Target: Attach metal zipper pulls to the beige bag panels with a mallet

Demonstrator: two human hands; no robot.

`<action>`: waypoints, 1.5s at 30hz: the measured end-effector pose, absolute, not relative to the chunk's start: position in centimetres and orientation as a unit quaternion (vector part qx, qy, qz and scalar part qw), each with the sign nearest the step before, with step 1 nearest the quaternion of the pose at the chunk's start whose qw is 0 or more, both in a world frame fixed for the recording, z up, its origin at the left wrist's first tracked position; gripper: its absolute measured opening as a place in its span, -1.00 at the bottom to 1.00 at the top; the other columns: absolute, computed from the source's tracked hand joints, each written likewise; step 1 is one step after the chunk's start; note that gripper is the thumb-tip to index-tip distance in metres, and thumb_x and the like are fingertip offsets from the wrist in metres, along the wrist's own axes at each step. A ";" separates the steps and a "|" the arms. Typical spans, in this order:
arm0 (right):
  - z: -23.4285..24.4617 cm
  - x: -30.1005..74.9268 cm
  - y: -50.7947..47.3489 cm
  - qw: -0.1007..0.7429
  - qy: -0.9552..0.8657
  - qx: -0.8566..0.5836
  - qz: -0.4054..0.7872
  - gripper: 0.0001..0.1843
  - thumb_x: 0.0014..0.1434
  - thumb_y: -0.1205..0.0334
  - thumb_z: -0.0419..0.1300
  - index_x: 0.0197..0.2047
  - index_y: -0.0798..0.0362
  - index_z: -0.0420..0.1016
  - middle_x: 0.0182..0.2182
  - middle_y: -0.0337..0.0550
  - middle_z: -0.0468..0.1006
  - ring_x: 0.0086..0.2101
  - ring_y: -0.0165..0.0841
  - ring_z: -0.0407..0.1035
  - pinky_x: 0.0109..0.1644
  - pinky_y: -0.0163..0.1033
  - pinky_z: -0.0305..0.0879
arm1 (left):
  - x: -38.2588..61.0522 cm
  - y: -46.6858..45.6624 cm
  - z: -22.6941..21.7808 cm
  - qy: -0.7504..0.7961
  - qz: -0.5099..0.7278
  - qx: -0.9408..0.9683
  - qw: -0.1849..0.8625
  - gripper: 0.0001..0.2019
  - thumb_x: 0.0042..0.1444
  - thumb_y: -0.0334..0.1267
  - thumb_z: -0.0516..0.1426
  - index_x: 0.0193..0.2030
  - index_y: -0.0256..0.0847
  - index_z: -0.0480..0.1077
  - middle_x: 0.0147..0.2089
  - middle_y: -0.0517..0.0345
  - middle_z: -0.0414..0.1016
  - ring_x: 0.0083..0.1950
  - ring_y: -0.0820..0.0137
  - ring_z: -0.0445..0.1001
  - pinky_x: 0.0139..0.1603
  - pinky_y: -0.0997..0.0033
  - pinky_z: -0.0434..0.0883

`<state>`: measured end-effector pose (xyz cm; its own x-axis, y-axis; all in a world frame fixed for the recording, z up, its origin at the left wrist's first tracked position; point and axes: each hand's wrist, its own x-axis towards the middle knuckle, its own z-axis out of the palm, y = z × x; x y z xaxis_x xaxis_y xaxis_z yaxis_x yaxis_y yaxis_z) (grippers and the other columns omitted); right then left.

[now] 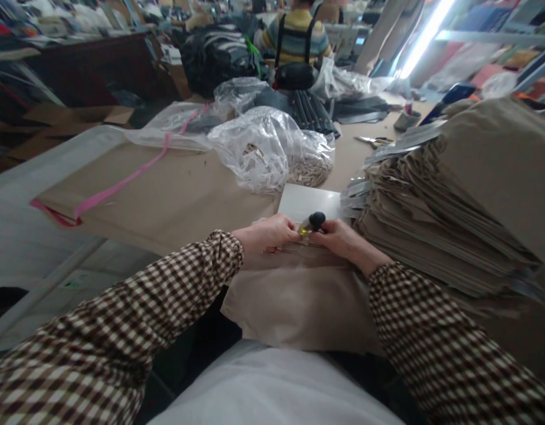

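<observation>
Right now, nearest the viewer, white fabric (272,389) covers the lap, and just beyond it a piece of beige cloth (299,307) hangs over the near edge of the counter (347,154). Both arms reach forward in brown-and-cream checked sleeves. The left hand (272,231) has its thumb and fingers together, pinching the top edge of the cloth. A small reddish thing shows under it, too blurred to name. The right hand (338,237) is at the same edge, fingers curled in, just beside a black knob (317,221); I cannot tell whether it grips the knob or only the cloth. The knob sits between the two hands, with a yellow glint near it. Just past them lies a white board (308,202). To the right rises a tall stack of beige pieces (436,230). Farther on, a clear plastic bag (263,144) has beige strips (311,170) beside it, and scissors (375,141) lie near a cup (406,120). Beyond, a person (294,41) in a striped top faces away.
</observation>
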<state>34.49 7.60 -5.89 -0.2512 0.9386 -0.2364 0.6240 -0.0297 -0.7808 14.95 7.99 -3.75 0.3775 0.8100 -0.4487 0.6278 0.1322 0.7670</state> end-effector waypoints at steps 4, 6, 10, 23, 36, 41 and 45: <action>-5.6 34.7 7.8 0.161 -0.678 -0.578 0.425 -0.64 -0.10 0.03 0.21 -0.36 0.19 0.53 -0.61 -0.33 0.25 -0.55 -0.52 0.05 -0.52 -0.37 -0.08 | 15.4 7.8 -3.2 0.550 0.076 0.662 0.504 -0.75 -0.01 -0.04 0.15 -0.48 -0.19 0.34 -0.67 0.30 0.15 -0.73 0.54 0.15 -0.75 0.57 0.06; -5.7 34.7 7.8 0.152 -0.683 -0.581 0.415 -0.68 -0.10 0.08 0.20 -0.37 0.18 0.52 -0.62 -0.34 0.24 -0.55 -0.52 0.05 -0.51 -0.38 -0.06 | 15.7 7.8 -2.9 0.560 0.064 0.663 0.492 -0.73 -0.02 -0.03 0.16 -0.49 -0.19 0.32 -0.66 0.29 0.17 -0.73 0.54 0.17 -0.75 0.57 0.07; -5.8 34.3 7.6 0.149 -0.698 -0.590 0.376 -0.69 -0.09 0.13 0.19 -0.33 0.18 0.55 -0.56 -0.30 0.32 -0.51 -0.49 0.13 -0.45 -0.37 0.04 | 15.9 7.8 -2.7 0.576 0.051 0.653 0.489 -0.76 -0.01 -0.05 0.16 -0.46 -0.20 0.36 -0.66 0.29 0.20 -0.73 0.53 0.19 -0.73 0.58 0.09; -5.0 33.5 7.0 0.097 -0.740 -0.615 0.256 -0.77 0.01 0.17 0.18 -0.39 0.16 0.56 -0.58 -0.22 0.41 -0.52 -0.45 0.22 -0.49 -0.36 0.01 | 15.3 7.6 -2.8 0.578 0.068 0.678 0.449 -0.75 -0.02 -0.06 0.15 -0.50 -0.21 0.34 -0.70 0.29 0.20 -0.73 0.52 0.20 -0.72 0.56 0.08; -3.8 35.6 5.7 0.207 -0.774 -0.545 0.246 -0.68 0.18 0.12 0.05 -0.21 0.13 0.54 -0.42 -0.14 0.54 -0.43 -0.37 0.37 -0.38 -0.34 0.15 | 14.8 8.1 -3.4 0.583 0.064 0.676 0.446 -0.83 -0.09 -0.17 0.15 -0.49 -0.24 0.38 -0.59 0.22 0.31 -0.67 0.51 0.26 -0.69 0.56 0.20; -0.3 35.4 2.6 0.214 -0.798 -0.558 0.085 -0.67 0.26 0.08 -0.01 -0.19 0.09 0.49 -0.47 -0.09 0.53 -0.49 -0.33 0.38 -0.41 -0.30 0.10 | 15.0 8.0 -3.0 0.585 0.054 0.678 0.441 -0.85 -0.09 -0.20 0.15 -0.51 -0.24 0.36 -0.63 0.23 0.28 -0.68 0.50 0.27 -0.71 0.56 0.17; -1.8 34.9 2.1 0.112 -0.808 -0.573 0.081 -0.64 0.30 0.08 -0.06 -0.16 0.08 0.48 -0.46 -0.05 0.55 -0.49 -0.30 0.40 -0.45 -0.28 0.05 | 15.0 7.9 -3.1 0.572 0.061 0.681 0.453 -0.81 -0.06 -0.15 0.16 -0.46 -0.26 0.41 -0.62 0.22 0.29 -0.67 0.51 0.25 -0.68 0.56 0.18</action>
<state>34.89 2.15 -1.79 -0.3196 0.9435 0.0876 0.9073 0.3313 -0.2588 14.96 7.92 -3.10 0.3381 0.8342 -0.4356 0.7238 0.0653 0.6869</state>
